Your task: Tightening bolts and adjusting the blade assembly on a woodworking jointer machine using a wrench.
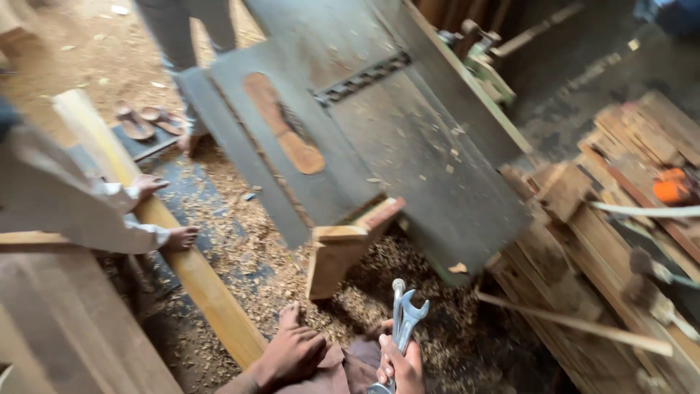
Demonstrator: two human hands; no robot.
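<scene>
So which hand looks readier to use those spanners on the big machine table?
Probably the right hand: it grips the metal spanners, jaws pointing up toward the grey machine table. The left hand lies flat and empty on the person's knee, away from the tools.

We found no packages, labels, signs or screens anywhere in this view, neither near our hands nor farther off.
</scene>
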